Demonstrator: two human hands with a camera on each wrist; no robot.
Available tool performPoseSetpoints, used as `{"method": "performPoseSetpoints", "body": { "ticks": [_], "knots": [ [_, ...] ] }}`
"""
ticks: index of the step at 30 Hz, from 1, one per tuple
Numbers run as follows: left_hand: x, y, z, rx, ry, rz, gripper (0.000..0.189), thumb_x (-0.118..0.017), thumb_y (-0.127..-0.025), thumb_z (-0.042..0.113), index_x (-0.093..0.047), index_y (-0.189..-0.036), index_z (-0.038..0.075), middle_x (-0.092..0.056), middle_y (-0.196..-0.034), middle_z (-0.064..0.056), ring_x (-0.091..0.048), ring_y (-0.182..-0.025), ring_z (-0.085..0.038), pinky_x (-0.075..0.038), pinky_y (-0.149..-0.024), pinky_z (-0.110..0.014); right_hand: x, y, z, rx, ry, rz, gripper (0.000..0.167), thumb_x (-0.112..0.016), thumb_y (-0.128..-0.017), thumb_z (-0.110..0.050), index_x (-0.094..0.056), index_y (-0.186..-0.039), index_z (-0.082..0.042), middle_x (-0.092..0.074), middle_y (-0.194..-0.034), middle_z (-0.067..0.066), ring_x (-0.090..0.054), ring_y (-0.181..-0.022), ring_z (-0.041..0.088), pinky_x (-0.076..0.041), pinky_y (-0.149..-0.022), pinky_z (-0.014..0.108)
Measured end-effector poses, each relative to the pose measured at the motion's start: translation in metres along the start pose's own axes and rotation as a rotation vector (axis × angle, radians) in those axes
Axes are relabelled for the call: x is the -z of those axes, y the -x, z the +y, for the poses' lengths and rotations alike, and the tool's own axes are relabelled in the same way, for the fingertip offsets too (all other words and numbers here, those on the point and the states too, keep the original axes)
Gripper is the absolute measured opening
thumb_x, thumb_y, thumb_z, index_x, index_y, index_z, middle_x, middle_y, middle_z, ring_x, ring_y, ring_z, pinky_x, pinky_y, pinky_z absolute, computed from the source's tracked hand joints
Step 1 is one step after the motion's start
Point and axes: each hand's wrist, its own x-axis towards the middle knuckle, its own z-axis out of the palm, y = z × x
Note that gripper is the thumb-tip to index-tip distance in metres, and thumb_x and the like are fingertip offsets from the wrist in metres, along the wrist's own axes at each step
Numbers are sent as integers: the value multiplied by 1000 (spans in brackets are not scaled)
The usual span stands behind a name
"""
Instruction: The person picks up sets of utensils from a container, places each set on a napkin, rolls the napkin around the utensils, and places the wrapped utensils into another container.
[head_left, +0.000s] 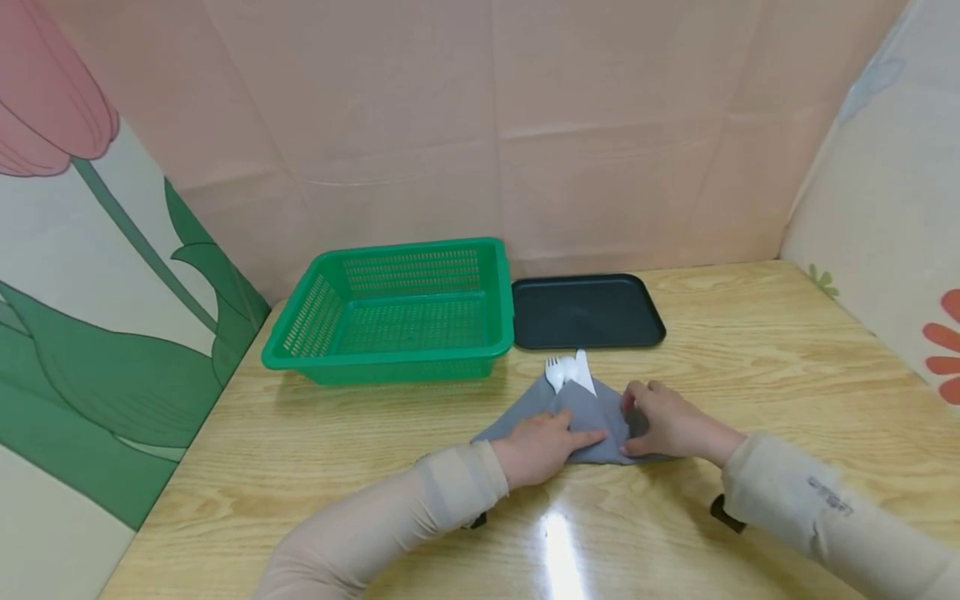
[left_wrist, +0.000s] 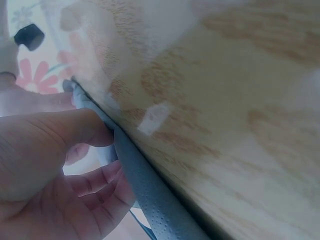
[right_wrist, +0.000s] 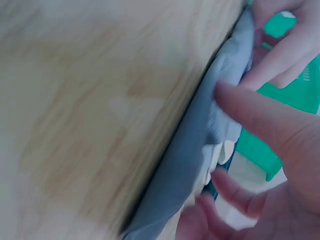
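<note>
A grey cloth napkin (head_left: 582, 411) lies folded on the table, with one corner turned up over the cutlery. The white fork (head_left: 555, 373), spoon (head_left: 570, 369) and knife (head_left: 585, 372) stick out of its far side. My left hand (head_left: 538, 448) presses on the napkin's left and middle part, its thumb pointing right along the fold. On the right part, my right hand (head_left: 663, 421) touches the cloth with bent fingers and thumb held apart. In the right wrist view the right thumb (right_wrist: 260, 112) lies against the napkin's near edge (right_wrist: 175, 170).
Behind the napkin to the left stands a green plastic basket (head_left: 405, 360) with slotted walls. A black tray (head_left: 588, 310) lies beside it at the back, just beyond the cutlery tips. The wooden table (head_left: 787, 350) meets a pink backdrop (head_left: 480, 125) at the rear.
</note>
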Motion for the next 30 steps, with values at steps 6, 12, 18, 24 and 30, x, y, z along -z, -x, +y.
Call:
{"method": "performPoseSetpoints", "body": {
  "ticks": [6, 12, 18, 24, 30],
  "knots": [
    [-1, 0, 0, 2, 1, -1, 51, -45, -98, 16, -34, -141, 41, -55, -110, -3, -56, -83, -11, -47, -64, -19, 4, 1, 5, -107, 58, 28, 79, -82, -63, -46, -48, -111, 7, -50, -97, 24, -50, -83, 29, -45, -70, 42],
    [-1, -1, 0, 4, 14, -13, 51, -44, -98, 16, -34, -141, 41, -55, -112, -4, -57, -85, -12, -49, -68, -20, 4, -1, 7, -139, 23, -32, 84, -81, -65, -47, -44, -112, 12, -56, -97, 24, -52, -83, 26, -47, -72, 41],
    [0, -1, 0, -2, 8, 1, 51, -45, -97, 15, -35, -141, 41, -56, -110, -4, -57, -82, -11, -48, -65, -20, 5, -1, 6, -171, -38, -67, 83, -81, -65, -44, -45, -112, 13, -60, -98, 21, -52, -82, 22, -46, -72, 37],
    [0, -1, 0, -3, 14, 9, 51, -46, -97, 16, -37, -140, 40, -56, -110, -4, -58, -84, -12, -48, -66, -21, 5, -3, 5, -182, -62, -77, 78, -81, -66, -41, -47, -110, 12, -60, -95, 18, -51, -79, 21, -44, -67, 32],
    [0, -1, 0, -10, -14, 20, 50, -45, -97, 16, -37, -140, 40, -57, -110, -3, -59, -84, -12, -49, -66, -21, 4, -2, 6, -169, -68, -98, 58, -80, -68, -39, -60, -98, 7, -60, -82, 7, -50, -72, 18, -40, -61, 29]
  ]
}}
